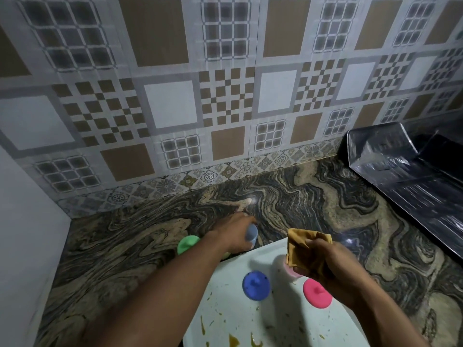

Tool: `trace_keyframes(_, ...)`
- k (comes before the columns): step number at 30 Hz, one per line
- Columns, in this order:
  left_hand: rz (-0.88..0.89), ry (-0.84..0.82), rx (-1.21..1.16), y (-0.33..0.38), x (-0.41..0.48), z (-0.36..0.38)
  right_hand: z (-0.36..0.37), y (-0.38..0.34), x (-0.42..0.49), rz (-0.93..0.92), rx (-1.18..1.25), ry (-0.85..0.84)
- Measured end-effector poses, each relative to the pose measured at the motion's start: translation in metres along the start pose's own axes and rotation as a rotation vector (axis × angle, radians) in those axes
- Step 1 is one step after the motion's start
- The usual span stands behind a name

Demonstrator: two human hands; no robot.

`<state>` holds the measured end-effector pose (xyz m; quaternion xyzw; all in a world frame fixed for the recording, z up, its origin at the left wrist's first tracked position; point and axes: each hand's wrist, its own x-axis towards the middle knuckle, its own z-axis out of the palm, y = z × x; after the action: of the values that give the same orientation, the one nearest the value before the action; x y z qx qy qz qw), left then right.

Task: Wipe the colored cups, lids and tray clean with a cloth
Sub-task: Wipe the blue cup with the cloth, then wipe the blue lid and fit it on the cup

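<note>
Left hand (234, 236): grips blue cup (251, 234), likely setting it off the tray (229, 296).
Right hand (328, 264): pinches cloth (299, 246), held ready for wiping.

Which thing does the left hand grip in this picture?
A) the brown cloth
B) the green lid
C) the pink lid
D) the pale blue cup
D: the fingers of the left hand curl round the pale blue cup, while the brown cloth is held by the right hand.
</note>
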<state>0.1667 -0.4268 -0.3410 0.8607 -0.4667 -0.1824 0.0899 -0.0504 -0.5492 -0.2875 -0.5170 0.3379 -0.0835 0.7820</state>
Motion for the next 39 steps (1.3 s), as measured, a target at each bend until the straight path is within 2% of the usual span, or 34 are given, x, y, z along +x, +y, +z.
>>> trace_keyframes(5,0.03,0.047,0.179,0.001,-0.002,0.003,-0.001,0.015,0.0,0.019,0.008,-0.022)
trace_keyframes(10,0.196,0.248,0.181,0.016,-0.026,-0.001,0.0,0.034,-0.009,0.053,-0.009,-0.036)
trace_keyframes(14,0.316,0.124,0.136,0.026,-0.053,0.019,-0.003,0.056,-0.011,0.056,-0.126,-0.018)
trace_keyframes(17,0.284,0.03,0.187,0.028,-0.064,0.038,-0.004,0.07,-0.011,0.017,-0.267,0.06)
trace_keyframes(21,0.249,0.031,0.242,0.029,-0.066,0.049,-0.007,0.084,-0.01,-0.048,-0.407,0.069)
trace_keyframes(26,0.241,0.077,0.184,0.026,-0.066,0.056,-0.005,0.098,-0.006,-0.171,-0.667,0.089)
trace_keyframes(30,0.292,0.152,0.054,0.02,-0.069,0.058,0.004,0.097,-0.008,-0.339,-0.905,0.112)
trace_keyframes(35,0.487,0.355,-0.11,0.014,-0.075,0.051,0.016,0.107,-0.006,-0.63,-1.056,0.147)
trace_keyframes(39,0.543,0.51,-0.071,0.004,-0.083,0.049,0.014,0.115,-0.004,-0.804,-1.118,0.147)
